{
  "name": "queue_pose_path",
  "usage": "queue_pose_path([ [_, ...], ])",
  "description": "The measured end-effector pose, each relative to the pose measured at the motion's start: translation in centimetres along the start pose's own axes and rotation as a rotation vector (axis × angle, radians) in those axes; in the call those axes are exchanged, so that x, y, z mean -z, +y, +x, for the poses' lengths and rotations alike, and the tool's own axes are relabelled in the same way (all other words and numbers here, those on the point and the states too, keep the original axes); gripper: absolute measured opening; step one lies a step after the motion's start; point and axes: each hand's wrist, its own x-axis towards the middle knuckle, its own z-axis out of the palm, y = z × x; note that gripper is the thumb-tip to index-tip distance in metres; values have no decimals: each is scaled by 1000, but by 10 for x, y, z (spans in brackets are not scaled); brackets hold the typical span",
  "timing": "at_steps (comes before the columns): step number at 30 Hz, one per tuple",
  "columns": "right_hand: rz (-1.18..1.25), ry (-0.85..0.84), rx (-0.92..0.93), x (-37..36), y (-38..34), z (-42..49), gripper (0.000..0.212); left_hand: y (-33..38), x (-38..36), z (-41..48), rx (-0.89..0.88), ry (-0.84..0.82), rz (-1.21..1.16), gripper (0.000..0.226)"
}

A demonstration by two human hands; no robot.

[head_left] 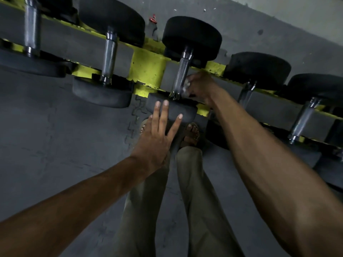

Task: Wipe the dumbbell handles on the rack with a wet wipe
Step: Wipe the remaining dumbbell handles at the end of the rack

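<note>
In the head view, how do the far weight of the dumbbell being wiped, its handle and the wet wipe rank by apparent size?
Largest: far weight.
Then: handle.
Smallest: wet wipe, mostly hidden in the right hand.

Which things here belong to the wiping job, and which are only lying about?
Job:
wipe, held in right hand
handle that the wipe touches
left hand, flat on that dumbbell's weight
next handle
rack

Lying about:
red scrap
white bits on the floor
</note>
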Motion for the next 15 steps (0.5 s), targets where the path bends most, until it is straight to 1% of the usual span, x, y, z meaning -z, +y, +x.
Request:
queue_pose_path([
  [2,181,60,4,12,-14,13,34,-1,-2,0,-8,10,11,112],
  [3,209,96,12,17,-16,18,34,-1,-3,1,-12,13,18,112],
  [5,188,112,16,16,-8,19,31,-1,-2,1,-15,8,1,112],
  [8,-26,99,10,-9,25,1,25,0,0,0,-8,13,-18,110],
  [10,-35,74,33,-17,30,-8,22,-1,2,0,-6,10,-27,110],
  [11,0,85,37,-16,24,-6,25,-1,2,0,-6,5,-27,110],
  [12,62,121,37,-12,14,-2,30,-1,2,0,-7,3,-24,110],
  [13,185,162,41,-8,5,2,35,-1,1,0,-9,-2,-21,110],
  [14,269,234,63,-5,-4,7,38,-1,-1,0,-13,-2,-14,108],
  [15,263,316,113,-5,-9,11,37,-1,-3,1,-13,6,-10,108],
])
